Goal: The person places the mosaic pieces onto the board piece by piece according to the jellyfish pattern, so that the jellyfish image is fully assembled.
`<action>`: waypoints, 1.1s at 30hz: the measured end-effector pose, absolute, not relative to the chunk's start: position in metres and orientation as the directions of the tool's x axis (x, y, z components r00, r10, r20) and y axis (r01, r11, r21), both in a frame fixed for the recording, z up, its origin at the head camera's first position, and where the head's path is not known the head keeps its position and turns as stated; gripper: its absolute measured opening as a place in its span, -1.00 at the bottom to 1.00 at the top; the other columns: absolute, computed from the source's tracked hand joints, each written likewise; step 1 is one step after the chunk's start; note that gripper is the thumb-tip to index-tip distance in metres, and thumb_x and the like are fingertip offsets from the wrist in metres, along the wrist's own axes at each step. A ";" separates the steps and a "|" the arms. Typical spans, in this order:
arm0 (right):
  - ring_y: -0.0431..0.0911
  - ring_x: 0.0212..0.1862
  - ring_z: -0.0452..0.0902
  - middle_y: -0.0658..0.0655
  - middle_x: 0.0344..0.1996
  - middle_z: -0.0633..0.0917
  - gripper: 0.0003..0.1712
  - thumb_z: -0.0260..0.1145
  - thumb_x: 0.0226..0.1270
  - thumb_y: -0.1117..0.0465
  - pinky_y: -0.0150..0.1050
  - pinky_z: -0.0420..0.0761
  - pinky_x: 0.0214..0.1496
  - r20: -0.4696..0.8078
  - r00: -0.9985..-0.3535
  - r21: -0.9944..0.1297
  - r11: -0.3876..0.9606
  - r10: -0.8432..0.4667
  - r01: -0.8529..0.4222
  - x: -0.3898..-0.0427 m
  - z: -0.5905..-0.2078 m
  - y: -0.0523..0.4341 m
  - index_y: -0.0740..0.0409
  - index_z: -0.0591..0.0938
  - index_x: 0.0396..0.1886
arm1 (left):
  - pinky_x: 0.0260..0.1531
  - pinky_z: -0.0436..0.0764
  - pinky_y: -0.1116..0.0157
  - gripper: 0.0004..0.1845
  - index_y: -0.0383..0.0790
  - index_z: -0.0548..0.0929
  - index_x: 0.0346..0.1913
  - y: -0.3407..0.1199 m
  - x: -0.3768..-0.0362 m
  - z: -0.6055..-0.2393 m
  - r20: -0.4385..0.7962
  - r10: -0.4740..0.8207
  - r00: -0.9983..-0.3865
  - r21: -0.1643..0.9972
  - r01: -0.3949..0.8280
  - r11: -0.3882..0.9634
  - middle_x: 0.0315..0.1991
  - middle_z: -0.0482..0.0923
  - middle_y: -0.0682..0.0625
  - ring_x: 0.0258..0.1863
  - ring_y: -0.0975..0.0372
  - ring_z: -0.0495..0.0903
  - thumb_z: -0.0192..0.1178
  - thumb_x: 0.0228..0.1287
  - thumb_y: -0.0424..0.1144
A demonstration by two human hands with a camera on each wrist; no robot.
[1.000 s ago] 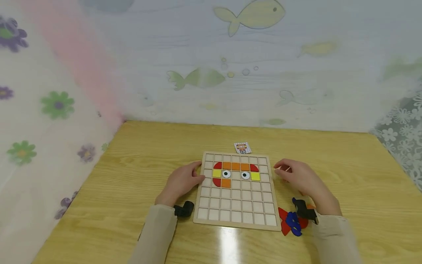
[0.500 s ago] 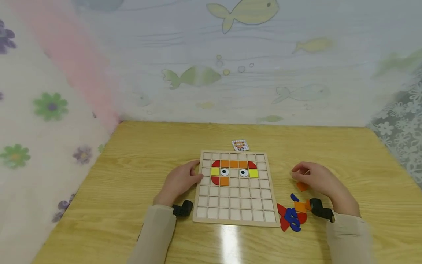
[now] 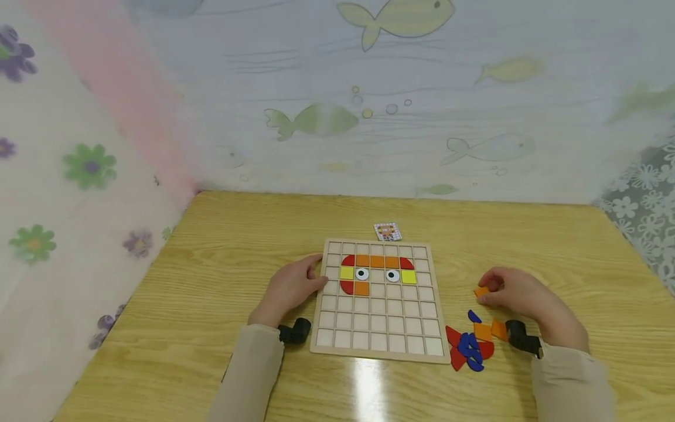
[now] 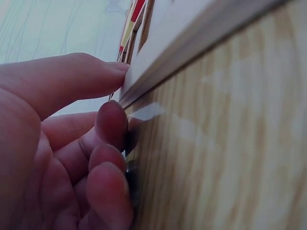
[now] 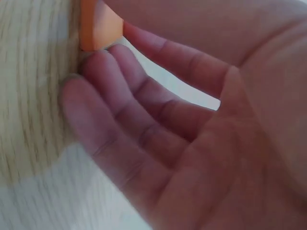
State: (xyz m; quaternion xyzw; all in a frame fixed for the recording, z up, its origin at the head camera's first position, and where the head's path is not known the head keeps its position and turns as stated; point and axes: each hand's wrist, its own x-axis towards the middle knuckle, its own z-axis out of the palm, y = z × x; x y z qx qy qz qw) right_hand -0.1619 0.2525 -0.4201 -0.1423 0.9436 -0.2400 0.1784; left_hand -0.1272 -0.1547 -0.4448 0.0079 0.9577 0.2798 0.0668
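Note:
A wooden grid board [image 3: 344, 337] lies flat on the table, bearing red, orange and yellow tiles and two round eye pieces [image 3: 392, 275]. My left hand [image 3: 291, 287] rests at its left edge; in the left wrist view the thumb [image 4: 91, 74] touches the rim while the other fingers lie loosely bent beside it. To the right of the board, my right hand [image 3: 514, 291] pinches an orange tile [image 3: 480, 292] between thumb and fingers, low over the table. That orange tile [image 5: 106, 26] shows at the top of the right wrist view, partly covered by the hand.
Loose red, blue and orange pieces [image 3: 469, 346] lie in a cluster by the board's lower right corner, near the black wrist camera [image 3: 519, 335]. Behind the board is a small pattern card [image 3: 387, 231]. Painted walls border the table [image 3: 237, 234] at the back and left.
My right hand has moved right and toward me, away from the board's right side, and now pinches an orange tile. The left hand has stayed at the board's edge.

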 end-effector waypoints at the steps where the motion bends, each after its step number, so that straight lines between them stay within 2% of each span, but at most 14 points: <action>1: -0.05 -0.35 0.35 0.08 -0.39 0.50 -0.58 0.36 0.01 0.04 -0.18 0.34 -0.30 -0.262 -0.901 -0.494 0.850 -0.346 -0.183 -0.162 -0.420 0.251 0.23 0.53 -0.22 | -0.48 0.33 0.32 -0.41 -0.03 0.37 0.23 -0.155 -0.127 -0.445 -0.123 0.053 -0.991 0.539 -0.022 0.842 -0.48 0.43 0.18 -0.54 0.30 0.37 0.17 0.11 0.01; 8: 0.01 -0.29 0.41 0.16 -0.31 0.55 -0.51 0.34 0.05 0.02 -0.05 0.39 -0.21 -0.251 -0.924 -0.476 0.867 -0.290 -0.143 -0.164 -0.420 0.248 0.29 0.52 -0.13 | -0.47 0.33 0.32 -0.41 -0.03 0.36 0.23 -0.155 -0.126 -0.443 -0.137 0.044 -0.990 0.538 -0.037 0.842 -0.48 0.44 0.18 -0.53 0.30 0.37 0.16 0.11 0.02; 16: 0.00 -0.27 0.40 0.15 -0.30 0.55 -0.55 0.31 0.09 0.04 -0.09 0.38 -0.21 -0.227 -0.940 -0.514 0.851 -0.256 -0.108 -0.166 -0.421 0.246 0.28 0.51 -0.14 | -0.45 0.33 0.31 -0.40 -0.04 0.36 0.24 -0.154 -0.127 -0.441 -0.137 0.046 -0.990 0.538 -0.036 0.842 -0.49 0.44 0.17 -0.52 0.30 0.37 0.16 0.11 0.01; 21: -0.02 -0.28 0.42 0.13 -0.31 0.56 -0.60 0.30 0.12 0.07 -0.12 0.38 -0.22 -0.158 -0.947 -0.538 0.828 -0.281 -0.156 -0.168 -0.425 0.243 0.24 0.48 -0.16 | -0.46 0.33 0.31 -0.41 -0.02 0.37 0.23 -0.153 -0.126 -0.443 -0.136 0.047 -0.990 0.540 -0.034 0.841 -0.49 0.43 0.18 -0.53 0.30 0.37 0.16 0.11 0.02; 26: -0.07 -0.32 0.46 0.08 -0.34 0.59 -0.65 0.27 0.14 0.04 -0.15 0.40 -0.23 -0.055 -0.949 -0.525 0.817 -0.310 -0.236 -0.167 -0.423 0.230 0.18 0.54 -0.17 | -0.48 0.32 0.32 -0.42 -0.03 0.38 0.22 -0.154 -0.127 -0.444 -0.124 0.053 -0.991 0.542 -0.023 0.840 -0.49 0.43 0.18 -0.54 0.30 0.36 0.16 0.10 0.02; 29: -0.10 -0.34 0.47 0.06 -0.33 0.59 -0.66 0.24 0.18 0.03 -0.19 0.42 -0.27 -0.033 -0.946 -0.556 0.793 -0.323 -0.251 -0.167 -0.421 0.219 0.14 0.56 -0.15 | -0.48 0.32 0.32 -0.42 -0.03 0.38 0.22 -0.154 -0.128 -0.444 -0.123 0.051 -0.991 0.541 -0.024 0.841 -0.50 0.42 0.17 -0.54 0.30 0.36 0.16 0.11 0.02; 33: -0.11 -0.36 0.49 0.05 -0.34 0.60 -0.64 0.17 0.24 0.00 -0.22 0.47 -0.30 -0.064 -0.936 -0.658 0.720 -0.345 -0.220 -0.166 -0.421 0.201 0.11 0.56 -0.08 | -0.48 0.31 0.31 -0.43 -0.02 0.38 0.22 -0.155 -0.128 -0.444 -0.127 0.054 -0.990 0.537 -0.023 0.843 -0.50 0.41 0.17 -0.55 0.30 0.36 0.16 0.11 0.02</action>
